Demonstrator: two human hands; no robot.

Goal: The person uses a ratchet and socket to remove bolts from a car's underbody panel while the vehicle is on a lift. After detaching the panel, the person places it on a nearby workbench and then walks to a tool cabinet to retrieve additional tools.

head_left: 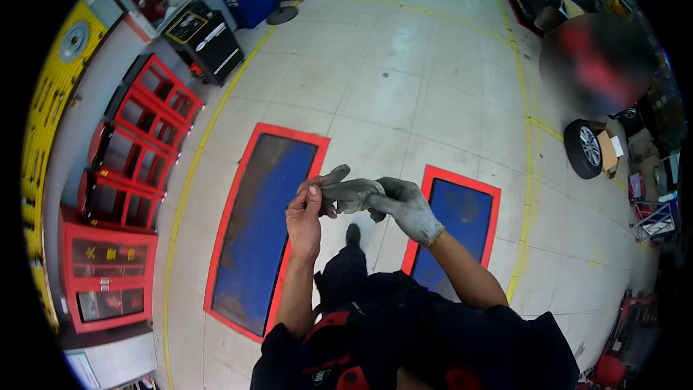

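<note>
My bare left hand [306,211] is closed on a grey work glove [348,193], its thumb and fingers pinching the left end. The glove hangs stretched between both hands at waist height, with one finger of it sticking up. My right hand [410,209] wears a matching grey glove with a pale cuff at the wrist. Its thumb and fingers grip the loose glove's right end. Part of my left fingers is hidden behind the fabric.
Two blue floor panels with red frames, the left one [263,224] and the right one [462,213], lie beside my legs. Red shelving [151,137] and a red cabinet [108,274] line the left wall. At right are a wheel [583,149], a cardboard box [611,150] and a blurred person [599,61].
</note>
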